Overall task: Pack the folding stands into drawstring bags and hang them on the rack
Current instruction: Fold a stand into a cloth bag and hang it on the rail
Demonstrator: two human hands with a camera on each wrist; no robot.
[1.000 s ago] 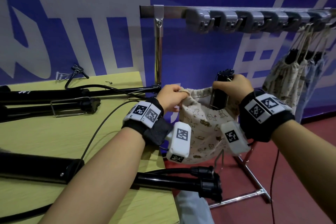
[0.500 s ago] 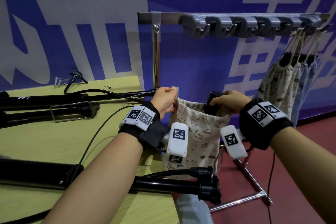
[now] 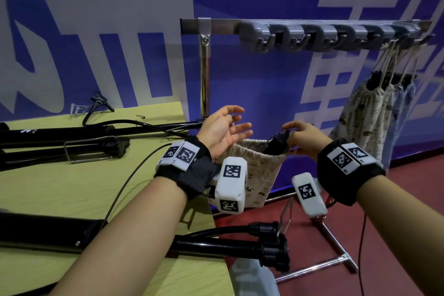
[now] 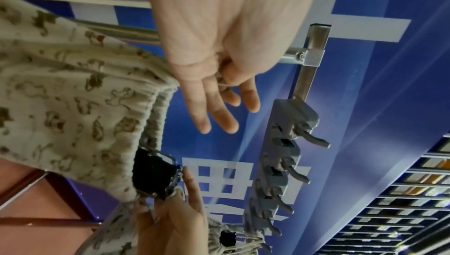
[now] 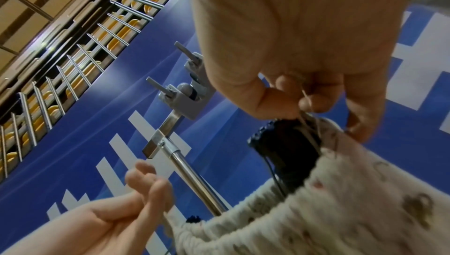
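- left hand [image 3: 222, 128] is just floating there with the fingers spread loose, palm facing right, gripping nothing, just left of the bag's mouth
- right hand [image 3: 304, 138] has its fingers curled in, pinching the thin cord and rim of the cream drawstring bag with little brown animal prints [image 3: 258, 170] at the far right edge of the opening
- the black folded stand [image 3: 276, 143] is mostly down in the bag, only its knobbly black top pokes out, right against the right fingertips
- bag hangs between and below both hands, just past the edge of the yellow-green table [image 3: 72, 187]
- above the hands: steel rack with a row of grey plastic hooks [image 3: 300, 36]; further right, a bunch of already filled printed bags [image 3: 374, 113] hanging from it
- more long black stands [image 3: 60, 137] lying on the table, left of the left hand
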